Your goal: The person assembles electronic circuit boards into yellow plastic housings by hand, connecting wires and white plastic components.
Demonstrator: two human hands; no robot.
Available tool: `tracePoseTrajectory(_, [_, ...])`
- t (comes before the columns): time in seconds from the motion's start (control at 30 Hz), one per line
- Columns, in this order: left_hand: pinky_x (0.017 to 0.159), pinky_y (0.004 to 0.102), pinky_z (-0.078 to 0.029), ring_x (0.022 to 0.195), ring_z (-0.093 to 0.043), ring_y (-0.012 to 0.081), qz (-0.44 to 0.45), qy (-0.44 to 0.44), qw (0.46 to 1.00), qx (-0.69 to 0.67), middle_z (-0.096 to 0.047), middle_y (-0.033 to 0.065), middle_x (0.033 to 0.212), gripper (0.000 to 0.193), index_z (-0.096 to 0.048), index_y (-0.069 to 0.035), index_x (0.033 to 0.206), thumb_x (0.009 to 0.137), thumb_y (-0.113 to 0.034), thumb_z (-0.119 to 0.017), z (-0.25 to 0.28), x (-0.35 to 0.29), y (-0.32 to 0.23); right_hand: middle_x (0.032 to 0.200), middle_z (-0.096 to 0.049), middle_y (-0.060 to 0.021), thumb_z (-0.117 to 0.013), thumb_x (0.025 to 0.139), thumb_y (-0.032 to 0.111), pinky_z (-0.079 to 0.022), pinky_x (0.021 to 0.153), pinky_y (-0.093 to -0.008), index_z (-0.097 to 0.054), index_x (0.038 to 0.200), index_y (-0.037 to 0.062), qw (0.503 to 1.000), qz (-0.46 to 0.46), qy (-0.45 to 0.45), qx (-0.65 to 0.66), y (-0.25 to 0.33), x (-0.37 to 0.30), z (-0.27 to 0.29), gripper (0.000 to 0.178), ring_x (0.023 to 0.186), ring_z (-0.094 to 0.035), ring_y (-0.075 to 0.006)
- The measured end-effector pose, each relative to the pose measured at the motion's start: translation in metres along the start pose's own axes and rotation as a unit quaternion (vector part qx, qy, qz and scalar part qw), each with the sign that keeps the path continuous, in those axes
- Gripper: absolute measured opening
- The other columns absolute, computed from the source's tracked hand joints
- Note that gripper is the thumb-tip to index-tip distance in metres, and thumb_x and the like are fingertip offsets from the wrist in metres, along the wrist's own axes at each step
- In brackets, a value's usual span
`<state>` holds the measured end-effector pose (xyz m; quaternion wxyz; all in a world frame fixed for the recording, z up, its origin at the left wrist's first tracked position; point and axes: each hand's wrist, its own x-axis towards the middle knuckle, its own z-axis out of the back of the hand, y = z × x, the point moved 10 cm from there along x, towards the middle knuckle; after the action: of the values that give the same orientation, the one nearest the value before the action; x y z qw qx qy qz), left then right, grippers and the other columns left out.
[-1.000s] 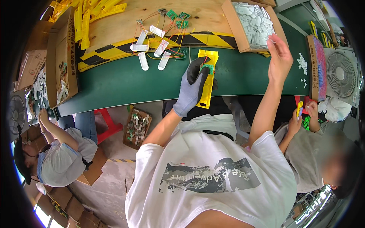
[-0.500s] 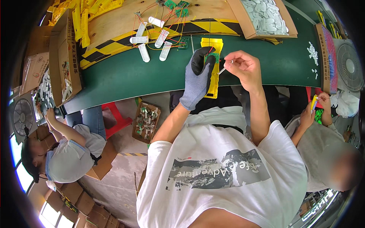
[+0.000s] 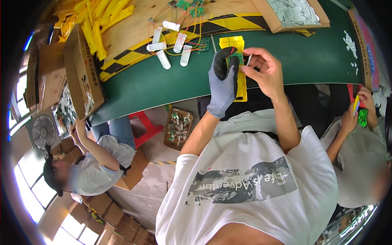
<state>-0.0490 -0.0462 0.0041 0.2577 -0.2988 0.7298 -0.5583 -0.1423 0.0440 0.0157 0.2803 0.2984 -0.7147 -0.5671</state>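
My left hand (image 3: 223, 79), in a grey-blue glove with black palm and fingers, is closed around a long yellow plastic housing (image 3: 241, 93). A small green circuit board (image 3: 237, 58) lies in the housing, with a bit of red wire at the gloved fingertips. My bare right hand (image 3: 266, 72) is at the housing's right edge, beside the board. Its thumb and fingers pinch a slim whitish stick-like piece (image 3: 249, 60); the exact kind is too small to make out.
White plastic pieces (image 3: 185, 55) wired to green boards (image 3: 201, 44) lie ahead to the left. A carton (image 3: 281, 27) of white parts stands ahead right. Yellow housings (image 3: 98, 41) are heaped far left beside another carton (image 3: 83, 73). Co-workers sit on both sides.
The whole view has shifted. My right hand has come closer to the housing, and the slim piece, which slanted down over it, now stands more upright at its edge. My left hand keeps its grip.
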Motion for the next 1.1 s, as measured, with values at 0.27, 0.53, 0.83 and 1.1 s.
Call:
tracePoseTrajectory(0.27, [0.085, 0.0275, -0.043, 0.096, -0.055, 0.0161, -0.058, -0.007, 0.994, 0.094, -0.058, 0.0109, 0.104, 0.023, -0.054, 0.003, 0.109, 0.086, 0.001, -0.052, -0.006, -0.005, -0.004, 0.105, -0.063, -0.0084, -0.07, 0.075, -0.001, -0.049, 0.074, -0.0213, -0.057, 0.116, -0.0032, 0.997, 0.001, -0.073, -0.019, -0.004, -0.012, 0.013, 0.044, 0.081, -0.057, -0.007])
tracePoseTrajectory(0.53, [0.083, 0.0275, -0.044, 0.09, -0.056, 0.016, -0.093, -0.018, 0.986, 0.135, -0.059, 0.0107, 0.1, 0.022, -0.055, 0.003, 0.108, 0.086, 0.0, -0.054, -0.006, -0.005, -0.01, 0.101, -0.067, -0.0134, -0.069, 0.078, 0.007, -0.05, 0.076, -0.0272, -0.058, 0.116, 0.0, 0.996, -0.057, -0.022, -0.06, -0.01, -0.013, 0.008, 0.04, 0.088, -0.065, -0.0164])
tracePoseTrajectory(0.83, [0.071, 0.0274, -0.045, 0.08, -0.054, 0.014, -0.053, 0.047, 0.982, 0.177, -0.057, 0.0096, 0.089, 0.016, -0.053, 0.001, 0.102, 0.087, -0.001, -0.053, -0.016, 0.0, -0.01, 0.104, -0.065, -0.0144, -0.064, 0.081, 0.003, -0.051, 0.07, -0.0275, -0.058, 0.117, 0.0015, 0.953, 0.081, -0.041, -0.288, 0.024, -0.021, -0.001, 0.036, 0.08, -0.065, -0.018])
tracePoseTrajectory(1.1, [0.082, 0.0244, -0.042, 0.088, -0.05, 0.0116, -0.097, 0.041, 0.984, 0.146, -0.053, 0.0072, 0.094, 0.018, -0.05, 0.001, 0.105, 0.087, 0.002, -0.05, -0.009, -0.006, -0.007, 0.117, -0.06, -0.0124, -0.061, 0.083, 0.0, -0.051, 0.072, -0.0248, -0.056, 0.119, 0.0008, 0.987, 0.052, -0.034, -0.145, 0.008, -0.02, -0.001, 0.037, 0.085, -0.062, -0.0142])
